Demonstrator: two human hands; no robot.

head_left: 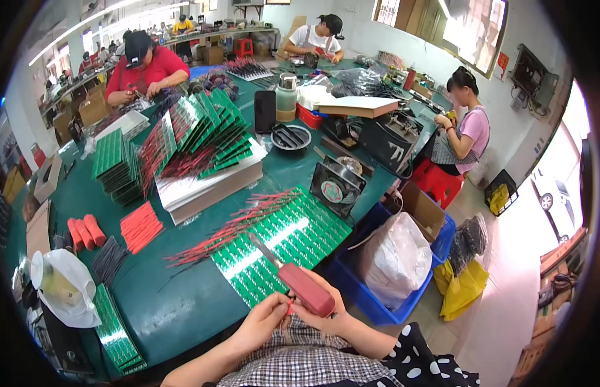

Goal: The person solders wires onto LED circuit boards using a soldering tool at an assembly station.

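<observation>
My right hand (326, 303) is wrapped round a tool with a thick dark-red handle (306, 289) and a narrow grey metal shaft. The shaft points away from me over a sheet of green circuit boards (280, 242) on the table. Close beside it, my left hand (266, 317) is closed in a pinch at a small red piece (290, 308), too small to name, where both hands meet. Red wires (239, 226) lie along the left part of the green sheet, their ends fanning out over the table.
Stacked green boards with red wires (203, 132) rest on a white block (213, 184). Orange-red wires (141, 228) and dark wires (110, 257) lie left. A small fan (335, 187) stands right, above a blue bin (377, 309). Co-workers (145, 68) sit around the table.
</observation>
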